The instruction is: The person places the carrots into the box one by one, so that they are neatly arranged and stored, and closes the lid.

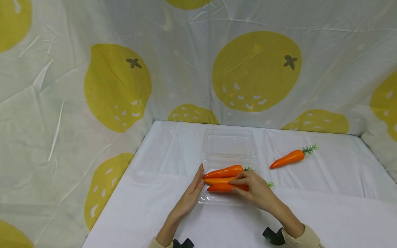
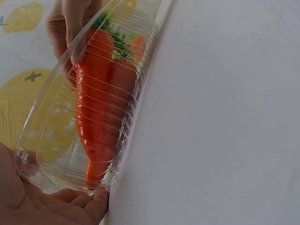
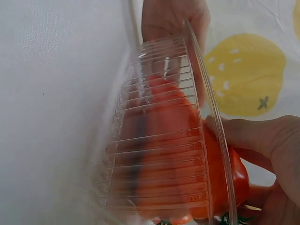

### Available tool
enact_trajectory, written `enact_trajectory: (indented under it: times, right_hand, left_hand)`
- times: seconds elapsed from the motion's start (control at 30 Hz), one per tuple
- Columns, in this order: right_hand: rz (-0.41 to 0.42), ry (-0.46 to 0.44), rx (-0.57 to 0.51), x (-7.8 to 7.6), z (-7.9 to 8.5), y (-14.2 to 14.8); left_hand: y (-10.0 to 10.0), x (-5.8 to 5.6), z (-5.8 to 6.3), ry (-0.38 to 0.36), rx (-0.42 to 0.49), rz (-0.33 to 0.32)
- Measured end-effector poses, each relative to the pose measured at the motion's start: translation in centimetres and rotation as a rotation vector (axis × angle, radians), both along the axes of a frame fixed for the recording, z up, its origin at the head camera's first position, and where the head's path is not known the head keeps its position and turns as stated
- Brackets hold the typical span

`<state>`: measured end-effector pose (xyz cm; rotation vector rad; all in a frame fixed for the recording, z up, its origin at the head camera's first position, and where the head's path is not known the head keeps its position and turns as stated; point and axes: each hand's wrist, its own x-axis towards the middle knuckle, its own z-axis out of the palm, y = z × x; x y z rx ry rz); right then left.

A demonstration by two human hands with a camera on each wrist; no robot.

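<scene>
A clear plastic clamshell box (image 1: 214, 199) lies with its lid (image 1: 229, 144) folded back, away from the person. Three carrots lie side by side in its base: a back carrot (image 1: 224, 171), a middle carrot (image 1: 216, 181) and a front carrot (image 1: 221, 188). My left hand (image 1: 190, 199) rests its extended fingers against the box's left end, near the carrot tips. From the right, my right hand (image 1: 256, 190) pinches the front carrot between thumb and fingers, covering its thick end. Through the ribbed wall in the right wrist view, an orange-red carrot (image 3: 173, 154) shows beside the right hand's fingers.
Another carrot (image 1: 288, 159) with green leaves lies on the white-covered table (image 1: 335, 172), right of the box. A lemon-print cloth (image 1: 183, 69) hangs behind the table and along its left side. Black wrist mounts (image 1: 274, 236) sit near the sleeves.
</scene>
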<state>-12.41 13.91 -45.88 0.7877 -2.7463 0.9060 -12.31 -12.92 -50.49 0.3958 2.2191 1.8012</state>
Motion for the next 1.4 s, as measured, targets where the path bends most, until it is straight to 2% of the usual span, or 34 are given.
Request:
enact_trajectory:
  times: [0.23,0.73,1.4]
  right_hand:
    - [0.008,-0.013,0.037,0.2,0.0,-0.4]
    - [0.03,0.055,0.055,0.6,-0.5,-1.0]
    - [0.002,0.025,0.033,0.7,-0.9,-1.5]
  left_hand:
    - [0.0,0.0,-0.1,0.0,0.001,0.002]
    - [0.0,-0.1,0.0,0.001,0.033,-0.02]
    - [0.0,-0.1,0.0,0.0,-0.006,-0.009]
